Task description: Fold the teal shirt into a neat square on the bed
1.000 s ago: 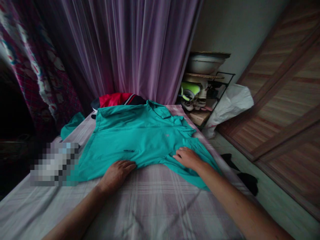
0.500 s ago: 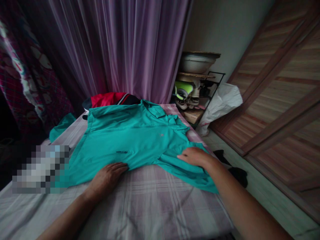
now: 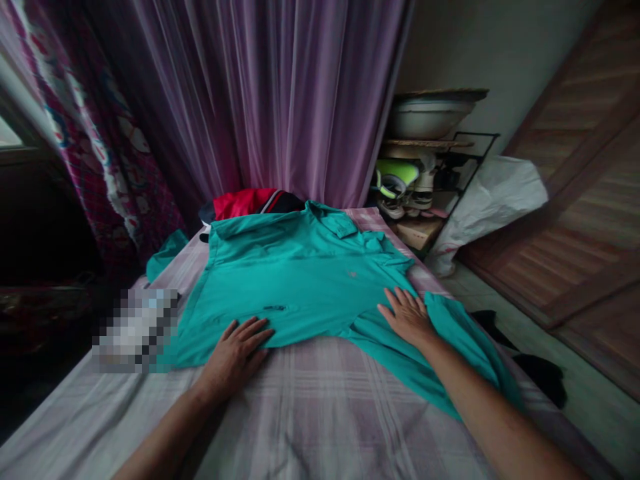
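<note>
A teal jacket [image 3: 295, 283] with a collar and a small dark zip mark lies spread over a plaid-covered table, its collar end toward the right. My left hand [image 3: 240, 347] rests flat on the near edge of the garment, fingers spread. Near the shoulder, where the near sleeve joins the body, my right hand [image 3: 407, 317] lies palm down with fingers apart. That sleeve [image 3: 400, 357] runs out toward the lower right, partly under my right forearm.
Red and dark folded clothing [image 3: 250, 202] lies behind the jacket, against a purple curtain [image 3: 310, 100]. At the right stand a shoe rack [image 3: 450, 143] with a basin [image 3: 430, 117] on top, a white sack [image 3: 500, 197] and a wooden wardrobe [image 3: 560, 253]. A blurred patch covers something at left.
My right hand has opened from a loosely curled pose and lies flat near the shoulder. The fingers of my left hand have spread. The view has shifted left.
</note>
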### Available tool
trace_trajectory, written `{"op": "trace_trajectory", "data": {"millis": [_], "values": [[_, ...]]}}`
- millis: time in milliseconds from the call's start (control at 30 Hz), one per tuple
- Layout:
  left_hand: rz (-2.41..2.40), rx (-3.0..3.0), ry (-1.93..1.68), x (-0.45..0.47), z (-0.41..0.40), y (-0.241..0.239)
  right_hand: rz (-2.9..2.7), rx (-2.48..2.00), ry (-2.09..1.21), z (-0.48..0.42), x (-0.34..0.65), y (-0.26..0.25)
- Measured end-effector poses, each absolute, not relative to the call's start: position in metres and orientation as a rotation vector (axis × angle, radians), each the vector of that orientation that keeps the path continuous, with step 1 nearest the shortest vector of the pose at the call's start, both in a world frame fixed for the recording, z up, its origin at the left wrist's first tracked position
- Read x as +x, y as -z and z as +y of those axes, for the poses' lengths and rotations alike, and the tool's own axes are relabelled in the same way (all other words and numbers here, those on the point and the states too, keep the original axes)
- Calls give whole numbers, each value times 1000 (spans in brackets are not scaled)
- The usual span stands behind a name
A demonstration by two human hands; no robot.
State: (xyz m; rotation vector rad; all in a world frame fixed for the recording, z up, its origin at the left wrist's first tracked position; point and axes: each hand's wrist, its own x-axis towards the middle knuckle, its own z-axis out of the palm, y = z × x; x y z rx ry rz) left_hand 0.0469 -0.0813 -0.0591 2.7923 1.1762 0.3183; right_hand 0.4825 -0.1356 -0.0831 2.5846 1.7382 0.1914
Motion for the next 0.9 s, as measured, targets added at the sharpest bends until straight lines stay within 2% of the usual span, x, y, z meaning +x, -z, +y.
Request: {"op": "trace_trajectory", "data": {"millis": [133, 233, 300, 433, 567, 767, 900], "values": [[1295, 2677, -478, 28, -72, 46, 1787, 2573, -228, -125, 488, 75], [1647, 2586, -540, 5, -52, 40, 1926, 2595, -390, -117, 492, 67], [1938, 2493, -466, -10, -38, 35, 1978, 2593, -477, -115, 497, 72], [2296, 2237, -152, -27, -15, 22, 1860, 2621, -354, -117, 515, 100], [2331, 2135, 39, -27, 3, 11, 1809, 2684, -281, -112, 526, 100], [2311, 2027, 116, -29, 33, 0, 1471, 2924, 43, -84, 523, 36], [2202, 1934, 192, -36, 52, 0, 1326, 2975, 184, -68, 529, 21]]}}
